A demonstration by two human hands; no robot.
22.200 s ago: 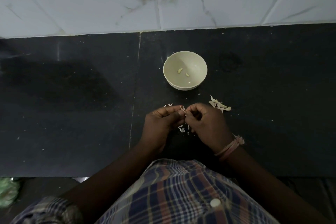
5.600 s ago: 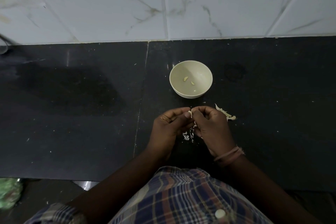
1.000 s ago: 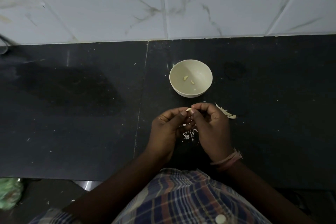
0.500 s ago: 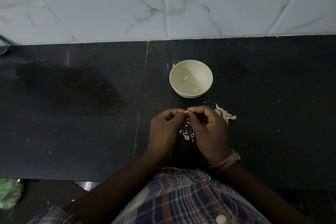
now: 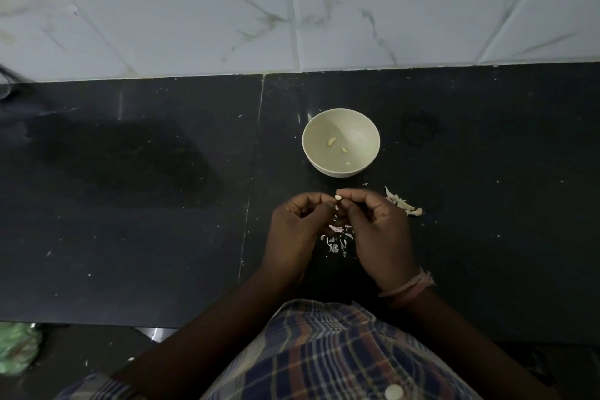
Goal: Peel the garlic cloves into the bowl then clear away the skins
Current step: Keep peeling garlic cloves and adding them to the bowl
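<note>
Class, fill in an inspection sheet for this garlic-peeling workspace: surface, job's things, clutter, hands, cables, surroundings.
Surface: dark stone counter, speckled with pale flecks.
Job's things: cream bowl holding a few peeled pieces; garlic clove at the fingertips.
Clutter: garlic skins between the hands; another pile of garlic pieces right of them.
Hands: left hand and right hand both pinch the clove.
Cables: nothing seen.
Surroundings: white marbled wall tiles; green bag below the counter edge.

I see a plaid shirt (image 5: 331,351) in blue, red and cream with a pale button (image 5: 393,393), and pinkish thread bands (image 5: 407,286) round the right wrist.
</note>
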